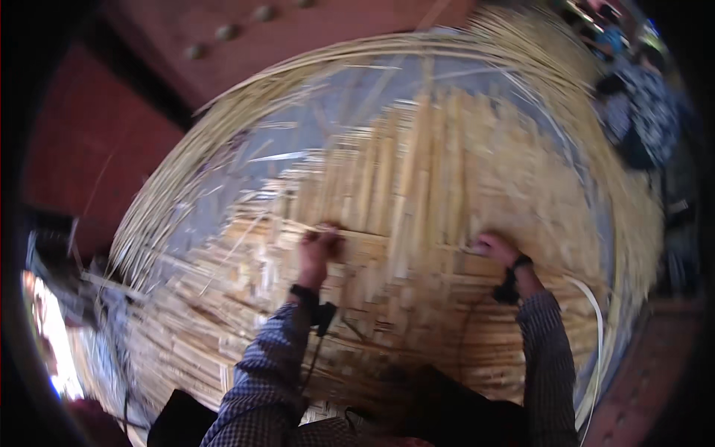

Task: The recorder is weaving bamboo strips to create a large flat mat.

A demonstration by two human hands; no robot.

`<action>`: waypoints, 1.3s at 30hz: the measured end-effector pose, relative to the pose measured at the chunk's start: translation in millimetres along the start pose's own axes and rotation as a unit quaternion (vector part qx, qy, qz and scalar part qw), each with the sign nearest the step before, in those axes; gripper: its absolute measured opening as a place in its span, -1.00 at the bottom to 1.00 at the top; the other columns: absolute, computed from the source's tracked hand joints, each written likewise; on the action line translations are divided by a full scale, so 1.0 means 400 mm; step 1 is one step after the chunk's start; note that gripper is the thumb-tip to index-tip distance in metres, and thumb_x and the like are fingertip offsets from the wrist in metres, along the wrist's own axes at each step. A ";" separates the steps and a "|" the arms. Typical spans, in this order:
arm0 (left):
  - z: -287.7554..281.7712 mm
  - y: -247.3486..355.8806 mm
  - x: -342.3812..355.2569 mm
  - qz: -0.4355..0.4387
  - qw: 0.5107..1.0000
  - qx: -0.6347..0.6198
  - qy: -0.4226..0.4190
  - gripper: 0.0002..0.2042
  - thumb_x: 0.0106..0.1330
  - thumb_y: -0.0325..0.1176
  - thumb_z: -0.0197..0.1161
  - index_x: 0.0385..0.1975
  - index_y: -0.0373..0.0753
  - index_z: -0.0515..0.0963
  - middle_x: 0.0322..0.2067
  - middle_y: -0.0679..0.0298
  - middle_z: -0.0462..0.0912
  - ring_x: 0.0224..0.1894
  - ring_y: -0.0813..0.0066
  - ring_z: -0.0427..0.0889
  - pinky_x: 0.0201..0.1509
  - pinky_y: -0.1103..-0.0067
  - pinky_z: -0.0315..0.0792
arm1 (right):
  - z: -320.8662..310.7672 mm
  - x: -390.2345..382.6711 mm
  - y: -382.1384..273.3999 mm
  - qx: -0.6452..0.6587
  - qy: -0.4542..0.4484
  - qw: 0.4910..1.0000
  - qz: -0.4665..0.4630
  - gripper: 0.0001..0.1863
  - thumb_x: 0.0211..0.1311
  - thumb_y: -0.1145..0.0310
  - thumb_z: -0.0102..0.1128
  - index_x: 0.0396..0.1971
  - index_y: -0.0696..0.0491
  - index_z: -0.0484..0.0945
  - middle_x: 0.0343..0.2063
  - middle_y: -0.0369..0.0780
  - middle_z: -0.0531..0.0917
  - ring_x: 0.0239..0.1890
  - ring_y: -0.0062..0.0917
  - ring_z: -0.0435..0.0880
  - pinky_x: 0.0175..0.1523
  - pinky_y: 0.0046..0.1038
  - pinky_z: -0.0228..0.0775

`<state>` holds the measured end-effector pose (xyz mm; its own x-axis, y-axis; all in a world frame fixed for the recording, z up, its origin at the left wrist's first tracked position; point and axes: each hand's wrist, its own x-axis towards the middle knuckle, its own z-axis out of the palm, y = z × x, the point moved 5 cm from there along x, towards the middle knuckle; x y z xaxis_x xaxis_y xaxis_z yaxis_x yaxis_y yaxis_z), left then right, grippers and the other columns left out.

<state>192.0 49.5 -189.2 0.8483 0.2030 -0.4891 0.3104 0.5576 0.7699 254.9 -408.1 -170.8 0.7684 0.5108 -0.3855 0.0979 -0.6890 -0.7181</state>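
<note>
A large mat of woven bamboo strips (417, 313) lies before me, its far part made of long strips (406, 164) pointing away from me. My left hand (322, 247) is closed at the middle of the weave, on a thin crosswise bamboo strip (365, 235) that runs toward the right. My right hand (496, 244) is closed farther right, at about the same height, and seems to grip the same strip's other end; its fingertips are blurred. Both hands are low over the mat. Each wrist wears a dark band with a small black device.
Thick bundles of loose thin strips (160, 190) curve around the mat's far and left edges, over a grey floor (272, 123). Red riveted panels (134, 82) stand behind. A person in a patterned top (648, 112) is at the far right. A pale cable (598, 320) runs along the right.
</note>
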 end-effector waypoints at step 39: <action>0.029 0.054 -0.092 -0.052 0.994 -0.089 -0.022 -0.77 0.46 -0.55 0.00 0.05 -0.28 0.48 0.00 0.11 0.59 -0.14 0.41 0.68 -0.20 0.62 0.63 | 0.255 0.408 -0.505 0.359 0.098 0.925 0.076 -0.68 0.41 0.52 0.02 0.12 0.06 0.34 -0.27 -0.25 0.65 -0.33 -0.57 0.67 -0.31 -0.57 0.51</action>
<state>172.4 44.6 -149.8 0.8349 0.1041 -0.5405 0.3195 0.7079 0.6299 295.8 -133.2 -147.9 0.8462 0.2845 -0.4506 -0.4110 -0.1899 -0.8917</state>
